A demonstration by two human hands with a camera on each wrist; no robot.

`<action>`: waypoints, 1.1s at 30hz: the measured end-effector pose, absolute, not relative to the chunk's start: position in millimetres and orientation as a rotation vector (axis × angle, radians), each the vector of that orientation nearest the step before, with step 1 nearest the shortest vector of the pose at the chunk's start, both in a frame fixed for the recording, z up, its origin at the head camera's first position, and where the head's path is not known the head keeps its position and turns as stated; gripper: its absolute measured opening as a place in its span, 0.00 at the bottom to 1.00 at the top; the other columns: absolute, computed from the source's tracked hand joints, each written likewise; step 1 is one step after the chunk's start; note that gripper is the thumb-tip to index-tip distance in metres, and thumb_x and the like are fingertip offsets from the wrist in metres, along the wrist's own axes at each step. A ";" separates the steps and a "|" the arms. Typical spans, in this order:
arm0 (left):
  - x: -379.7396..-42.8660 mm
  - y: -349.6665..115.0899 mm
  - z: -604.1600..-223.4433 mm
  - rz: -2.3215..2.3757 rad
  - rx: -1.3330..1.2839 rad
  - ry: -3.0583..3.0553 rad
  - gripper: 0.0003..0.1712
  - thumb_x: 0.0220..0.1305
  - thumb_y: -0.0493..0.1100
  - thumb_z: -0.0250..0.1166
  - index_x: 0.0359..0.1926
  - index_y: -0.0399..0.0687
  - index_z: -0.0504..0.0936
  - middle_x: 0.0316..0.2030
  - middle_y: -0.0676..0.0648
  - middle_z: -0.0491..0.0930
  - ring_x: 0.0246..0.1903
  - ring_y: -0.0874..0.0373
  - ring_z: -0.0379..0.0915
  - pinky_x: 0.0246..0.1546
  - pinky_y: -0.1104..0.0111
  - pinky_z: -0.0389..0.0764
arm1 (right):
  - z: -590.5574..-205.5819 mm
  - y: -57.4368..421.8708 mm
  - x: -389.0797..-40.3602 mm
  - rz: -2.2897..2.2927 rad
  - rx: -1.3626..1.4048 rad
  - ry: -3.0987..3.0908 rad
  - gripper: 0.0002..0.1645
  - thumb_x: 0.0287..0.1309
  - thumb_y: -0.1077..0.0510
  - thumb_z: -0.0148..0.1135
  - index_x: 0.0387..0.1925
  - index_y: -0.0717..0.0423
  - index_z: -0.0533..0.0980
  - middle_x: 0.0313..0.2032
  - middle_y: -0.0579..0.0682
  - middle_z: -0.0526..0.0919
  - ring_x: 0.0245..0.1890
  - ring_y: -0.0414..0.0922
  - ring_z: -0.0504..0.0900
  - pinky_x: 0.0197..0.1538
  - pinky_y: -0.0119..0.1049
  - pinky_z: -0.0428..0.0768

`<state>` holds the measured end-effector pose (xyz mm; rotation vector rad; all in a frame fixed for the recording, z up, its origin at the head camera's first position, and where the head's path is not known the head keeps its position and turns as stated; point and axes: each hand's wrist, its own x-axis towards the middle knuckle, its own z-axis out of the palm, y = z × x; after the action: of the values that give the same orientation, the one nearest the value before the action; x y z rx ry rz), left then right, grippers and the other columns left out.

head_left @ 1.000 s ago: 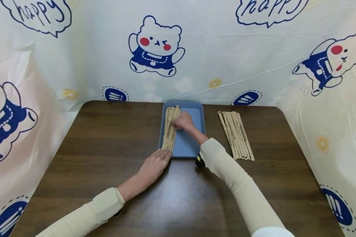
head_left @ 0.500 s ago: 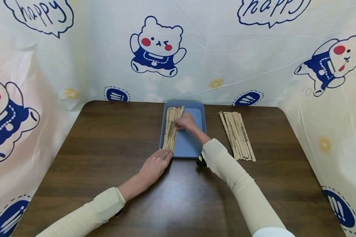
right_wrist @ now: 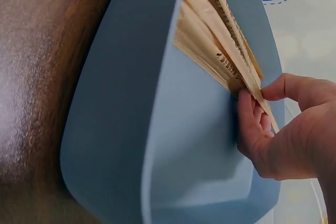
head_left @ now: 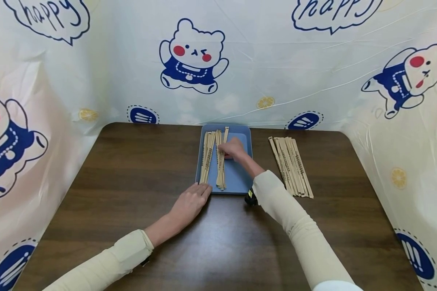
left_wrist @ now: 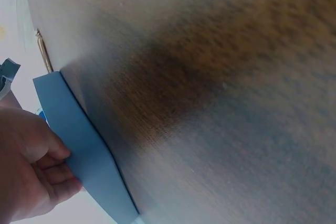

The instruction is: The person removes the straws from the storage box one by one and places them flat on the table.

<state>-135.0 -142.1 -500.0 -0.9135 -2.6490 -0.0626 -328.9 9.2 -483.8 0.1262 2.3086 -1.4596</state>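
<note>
In the head view, a blue tray (head_left: 236,178) holds two bundles of long, slim sticks in tan printed paper wrappers. One bundle of wrapped sticks (head_left: 207,155) lies along the tray's left wall. My right hand (head_left: 234,147) pinches the other bundle of wrapped sticks (head_left: 220,173) between thumb and fingers, over the tray's middle. That bundle (right_wrist: 226,51) fans out and leans in the right wrist view, with one stick apart at its top. My left hand (head_left: 193,198) grips the tray's near left rim; its fingers are curled at the blue wall (left_wrist: 86,135) in the left wrist view.
Another group of wrapped sticks (head_left: 291,167) lies on the brown wooden table (head_left: 149,161) to the right of the tray. A white printed curtain (head_left: 247,60) hangs behind the table and at both sides.
My right hand has moved rightward with part of the stick bundle, separating it from the sticks at the tray's left wall. A gap of blue tray floor now shows between them. My left hand stays put.
</note>
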 end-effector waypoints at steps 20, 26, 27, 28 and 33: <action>-135.4 -141.8 -500.2 -0.102 -0.926 -2.632 0.19 0.52 0.26 0.64 0.47 0.32 0.78 0.46 0.37 0.78 0.48 0.47 0.74 0.51 0.56 0.73 | -462.6 39.3 -330.7 -1.542 0.112 2.226 0.21 0.48 0.62 0.59 0.10 0.52 0.59 0.11 0.44 0.61 0.21 0.47 0.71 0.44 0.51 0.78; -135.7 -141.5 -500.4 -0.091 -0.927 -2.647 0.18 0.53 0.27 0.63 0.48 0.33 0.77 0.46 0.38 0.78 0.49 0.47 0.73 0.51 0.56 0.72 | -454.2 54.4 -332.4 -1.564 0.072 2.201 0.23 0.52 0.62 0.57 0.09 0.52 0.57 0.10 0.44 0.57 0.19 0.47 0.67 0.45 0.52 0.77; -135.7 -141.5 -500.5 -0.088 -0.926 -2.650 0.18 0.53 0.27 0.64 0.48 0.33 0.77 0.46 0.38 0.78 0.49 0.47 0.73 0.52 0.56 0.72 | -453.0 57.2 -332.6 -1.557 0.080 2.196 0.23 0.52 0.62 0.58 0.10 0.52 0.57 0.11 0.45 0.57 0.19 0.46 0.68 0.44 0.51 0.77; -135.7 -141.6 -500.5 -0.085 -0.926 -2.652 0.19 0.53 0.27 0.64 0.48 0.33 0.77 0.47 0.38 0.77 0.49 0.47 0.73 0.52 0.56 0.72 | -451.8 59.9 -332.8 -1.547 0.087 2.196 0.22 0.52 0.62 0.57 0.10 0.52 0.58 0.12 0.45 0.59 0.20 0.46 0.69 0.44 0.51 0.78; -135.4 -141.9 -500.7 -0.072 -0.920 -2.654 0.20 0.53 0.28 0.64 0.49 0.33 0.77 0.47 0.38 0.77 0.49 0.47 0.73 0.52 0.56 0.72 | -447.6 74.4 -334.7 -1.497 0.127 2.208 0.07 0.53 0.61 0.57 0.24 0.59 0.69 0.28 0.51 0.72 0.37 0.50 0.79 0.38 0.43 0.81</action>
<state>-135.4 -141.9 -500.7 -0.9195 -2.6542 -0.0716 -334.7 74.4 -447.6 0.1270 2.2078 -1.4975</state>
